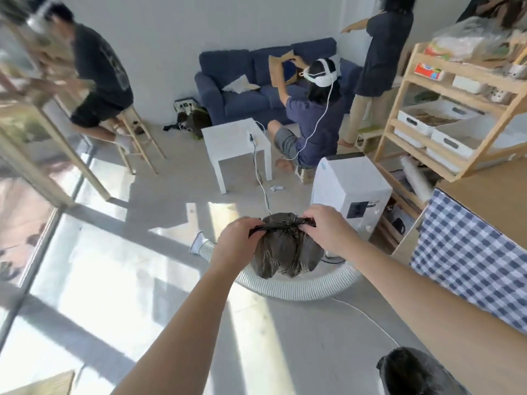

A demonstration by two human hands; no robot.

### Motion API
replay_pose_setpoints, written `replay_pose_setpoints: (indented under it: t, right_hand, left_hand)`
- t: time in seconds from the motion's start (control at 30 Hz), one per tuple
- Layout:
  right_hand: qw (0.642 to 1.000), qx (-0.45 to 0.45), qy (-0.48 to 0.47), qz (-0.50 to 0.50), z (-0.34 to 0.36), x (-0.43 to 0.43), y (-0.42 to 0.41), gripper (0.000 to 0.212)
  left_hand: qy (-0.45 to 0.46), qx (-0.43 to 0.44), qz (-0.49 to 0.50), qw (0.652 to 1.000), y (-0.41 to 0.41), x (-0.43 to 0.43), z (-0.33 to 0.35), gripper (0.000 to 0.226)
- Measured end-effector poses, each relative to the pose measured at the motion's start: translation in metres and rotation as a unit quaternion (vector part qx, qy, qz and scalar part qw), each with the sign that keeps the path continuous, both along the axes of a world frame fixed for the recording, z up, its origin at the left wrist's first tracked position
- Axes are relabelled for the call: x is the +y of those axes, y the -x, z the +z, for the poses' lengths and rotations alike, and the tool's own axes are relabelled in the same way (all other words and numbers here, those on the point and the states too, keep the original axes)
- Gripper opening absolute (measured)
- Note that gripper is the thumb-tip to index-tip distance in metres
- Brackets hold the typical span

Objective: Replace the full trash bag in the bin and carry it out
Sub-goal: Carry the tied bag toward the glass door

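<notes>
A full black trash bag hangs in the air in front of me, above the floor. My left hand grips the twisted neck of the bag on its left side. My right hand pinches the same neck on the right, and the plastic is stretched between both hands. At the bottom right stands the bin, lined with a black bag, only partly in view.
A ribbed grey hose curves over the floor under the bag, beside a white appliance. A white side table, blue sofa, wooden shelves, a checked cloth and three people fill the room. Windows run along the left.
</notes>
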State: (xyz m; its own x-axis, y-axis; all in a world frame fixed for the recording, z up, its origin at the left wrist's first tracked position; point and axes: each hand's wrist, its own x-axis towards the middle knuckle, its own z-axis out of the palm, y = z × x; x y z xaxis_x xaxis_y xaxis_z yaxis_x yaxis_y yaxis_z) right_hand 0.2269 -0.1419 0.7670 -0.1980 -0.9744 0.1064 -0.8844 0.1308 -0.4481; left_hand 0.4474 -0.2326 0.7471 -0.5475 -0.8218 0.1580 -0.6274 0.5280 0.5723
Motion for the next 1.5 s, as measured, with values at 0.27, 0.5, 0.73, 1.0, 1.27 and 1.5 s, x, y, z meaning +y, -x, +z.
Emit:
replay_pose_setpoints:
  t: [0.27,0.5,0.73,1.0,1.27,1.5]
  right_hand:
    - [0.986,-0.008,-0.022,0.165,-0.013,-0.093,-0.113,0.016]
    - [0.946,-0.016,-0.038,0.321,-0.018,-0.147,-0.204,0.012]
    - [0.896,-0.011,-0.046,0.442,-0.013,-0.17,-0.282,0.017]
    - [0.82,-0.007,-0.045,0.571,-0.018,-0.143,-0.381,0.015]
    - [0.756,-0.009,-0.042,0.653,-0.018,-0.081,-0.48,0.015]
    - [0.719,-0.033,-0.065,0.692,-0.028,-0.021,-0.555,0.013]
  left_hand:
    - [-0.034,0.006,0.165,0.986,-0.134,-0.014,-0.011,0.019]
    - [-0.037,0.001,0.316,0.948,-0.217,0.005,-0.019,0.019]
    - [-0.024,0.008,0.427,0.904,-0.277,0.042,-0.024,0.018]
    - [-0.012,0.028,0.545,0.838,-0.334,0.129,-0.029,0.015]
    - [-0.001,0.026,0.619,0.785,-0.397,0.224,-0.026,0.015]
    - [-0.019,0.054,0.657,0.752,-0.455,0.294,-0.03,0.015]
